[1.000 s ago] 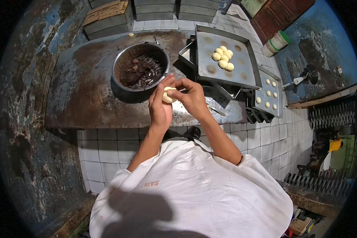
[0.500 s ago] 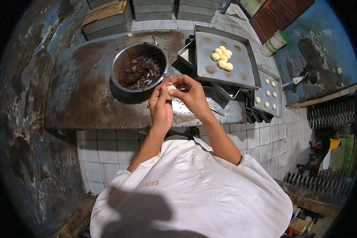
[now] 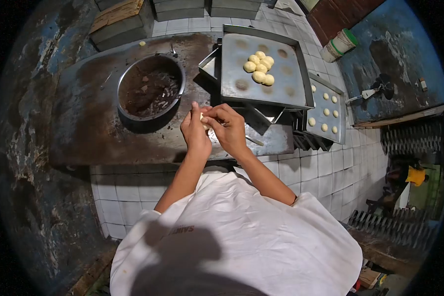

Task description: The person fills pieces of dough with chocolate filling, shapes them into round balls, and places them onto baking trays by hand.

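Note:
My left hand cups a small piece of pale dough above the front of the worktable. My right hand pinches the same dough with thumb and fingertips, which partly hide it. Behind my hands and to the left stands a metal bowl with dark brown filling smeared inside. To the right, several round dough balls lie clustered on a large metal tray.
A lower tray at right bears spaced dough balls. A slim metal tool lies near the table's front edge. A dough scrap rests at the back. A green-lidded bucket stands beyond the trays.
The view has shifted, so the bowl and trays sit further left in it. My fingers have closed further over the dough, and less of it shows.

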A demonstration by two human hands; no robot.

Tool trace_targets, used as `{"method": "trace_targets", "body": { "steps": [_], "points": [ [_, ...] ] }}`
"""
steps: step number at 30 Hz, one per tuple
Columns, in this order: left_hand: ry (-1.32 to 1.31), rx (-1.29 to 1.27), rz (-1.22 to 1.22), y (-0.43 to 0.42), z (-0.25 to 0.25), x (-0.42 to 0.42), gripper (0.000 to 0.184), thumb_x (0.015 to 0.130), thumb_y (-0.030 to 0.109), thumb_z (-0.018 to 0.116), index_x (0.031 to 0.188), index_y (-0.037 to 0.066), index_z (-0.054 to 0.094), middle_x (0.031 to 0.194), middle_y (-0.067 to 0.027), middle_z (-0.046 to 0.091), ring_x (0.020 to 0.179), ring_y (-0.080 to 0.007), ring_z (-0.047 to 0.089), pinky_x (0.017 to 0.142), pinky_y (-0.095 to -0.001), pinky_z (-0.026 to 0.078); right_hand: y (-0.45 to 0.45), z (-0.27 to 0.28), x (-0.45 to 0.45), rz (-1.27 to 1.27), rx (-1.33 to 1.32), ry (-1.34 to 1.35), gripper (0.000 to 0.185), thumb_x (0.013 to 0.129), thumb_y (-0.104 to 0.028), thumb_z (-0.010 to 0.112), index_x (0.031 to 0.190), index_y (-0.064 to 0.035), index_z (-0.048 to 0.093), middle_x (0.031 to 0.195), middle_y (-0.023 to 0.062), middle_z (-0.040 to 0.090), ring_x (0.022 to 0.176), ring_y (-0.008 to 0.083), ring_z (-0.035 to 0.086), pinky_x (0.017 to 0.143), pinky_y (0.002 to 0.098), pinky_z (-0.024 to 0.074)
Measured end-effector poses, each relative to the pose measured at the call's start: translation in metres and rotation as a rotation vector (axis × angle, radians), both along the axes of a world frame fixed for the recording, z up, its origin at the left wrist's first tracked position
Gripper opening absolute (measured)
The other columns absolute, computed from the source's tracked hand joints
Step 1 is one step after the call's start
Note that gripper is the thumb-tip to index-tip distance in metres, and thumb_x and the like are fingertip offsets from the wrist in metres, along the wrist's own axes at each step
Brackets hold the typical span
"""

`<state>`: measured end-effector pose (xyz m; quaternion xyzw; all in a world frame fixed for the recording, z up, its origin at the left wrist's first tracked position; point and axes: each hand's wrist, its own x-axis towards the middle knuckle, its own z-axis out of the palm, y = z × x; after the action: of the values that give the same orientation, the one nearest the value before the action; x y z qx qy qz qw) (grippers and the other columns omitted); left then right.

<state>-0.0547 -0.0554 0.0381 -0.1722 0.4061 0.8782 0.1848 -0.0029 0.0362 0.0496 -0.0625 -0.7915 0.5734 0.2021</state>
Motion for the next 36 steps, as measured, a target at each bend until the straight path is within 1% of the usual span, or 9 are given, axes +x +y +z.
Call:
{"method": "trace_targets", "body": {
  "steps": [7,12,16,18,22,26,28,33,36],
  "points": [
    [0.413,-0.226,-0.15,0.055,-0.017,0.015,0.042,0.107,0.035,0.053,0.102,-0.002,0.071,0.089,-0.0073,0.07,0.077,-0.0131,0.065,0.08,-0.0273,0.05,0.077,-0.013,0.01,0.148,-0.297,-0.224,0.072,0.091,-0.02,0.076,0.151,0.0003,0.04,0.136,0.0129,0.059,0.112,0.0147,0.06,0.094,0.0308,0.0519],
    [0.684,-0.736,-0.466,0.07,-0.02,0.022,0.044,0.106,0.037,0.052,0.131,0.005,0.068,0.152,-0.0147,0.049,0.137,-0.0253,0.044,0.113,-0.0401,0.033,0.149,-0.037,0.012,0.54,-0.645,-0.609,0.041,0.094,-0.017,0.073,0.128,0.0031,0.063,0.116,0.0092,0.07,0.096,0.0119,0.065,0.085,0.0292,0.0554],
    [0.424,-0.562,-0.075,0.051,-0.027,0.033,0.033,0.104,0.027,0.055,0.119,0.003,0.072,0.139,-0.0153,0.058,0.135,-0.0245,0.049,0.113,-0.0374,0.035,0.205,-0.011,-0.043,0.453,0.232,-0.562,0.046,0.084,-0.011,0.079,0.126,-0.0003,0.063,0.114,0.0152,0.071,0.097,0.0246,0.07,0.088,0.0363,0.0553],
    [0.356,-0.646,0.026,0.02,-0.042,0.044,0.031,0.104,0.022,0.055,0.117,-0.002,0.071,0.133,-0.0127,0.064,0.133,-0.0236,0.051,0.118,-0.0378,0.028,0.23,-0.059,-0.069,0.301,0.604,-0.099,0.054,0.086,-0.015,0.076,0.134,-0.0008,0.057,0.13,0.0214,0.064,0.111,0.0373,0.066,0.095,0.0419,0.0525],
    [0.231,-0.641,0.214,-0.043,-0.064,0.084,0.027,0.102,0.018,0.059,0.117,-0.002,0.069,0.13,-0.0106,0.065,0.122,-0.0195,0.057,0.107,-0.0351,0.039,0.269,-0.138,-0.092,0.473,0.957,-0.054,0.05,0.094,-0.029,0.067,0.135,-0.0022,0.056,0.14,0.0222,0.057,0.12,0.0435,0.058,0.098,0.0443,0.0512],
    [0.04,-0.738,0.45,-0.076,-0.057,0.121,0.027,0.102,0.022,0.059,0.118,0.002,0.068,0.123,-0.0069,0.066,0.117,-0.0171,0.057,0.101,-0.0349,0.04,0.255,-0.064,-0.138,0.415,0.613,-0.702,0.042,0.1,-0.032,0.057,0.129,-0.002,0.061,0.137,0.0219,0.059,0.121,0.0434,0.057,0.103,0.0484,0.046],
    [-0.037,-0.665,0.553,-0.077,-0.061,0.129,0.026,0.102,0.023,0.058,0.117,0.003,0.067,0.12,-0.0056,0.067,0.116,-0.0165,0.057,0.1,-0.0349,0.04,0.254,-0.134,-0.171,0.211,0.801,0.058,0.053,0.104,-0.035,0.05,0.145,-0.0011,0.049,0.148,0.0244,0.049,0.137,0.0449,0.045,0.114,0.0493,0.036],
    [0.033,-0.672,0.518,-0.063,-0.047,0.129,0.023,0.102,0.022,0.059,0.114,0.004,0.067,0.117,-0.0066,0.067,0.115,-0.0159,0.057,0.099,-0.0354,0.04,0.234,-0.189,-0.172,0.3,1.037,-0.189,0.07,0.106,-0.051,0.032,0.16,-0.0077,0.022,0.167,0.0136,0.021,0.156,0.033,0.014,0.125,0.055,0.0119],
    [0.058,-0.651,0.48,-0.062,-0.054,0.13,0.023,0.102,0.021,0.061,0.117,0.005,0.067,0.118,-0.0055,0.068,0.116,-0.0165,0.059,0.101,-0.0373,0.042,0.243,-0.189,-0.171,0.38,0.942,-0.118,0.071,0.105,-0.052,0.035,0.16,-0.0079,0.024,0.164,0.0176,0.028,0.153,0.036,0.023,0.121,0.0585,0.0192]
  ]
}}
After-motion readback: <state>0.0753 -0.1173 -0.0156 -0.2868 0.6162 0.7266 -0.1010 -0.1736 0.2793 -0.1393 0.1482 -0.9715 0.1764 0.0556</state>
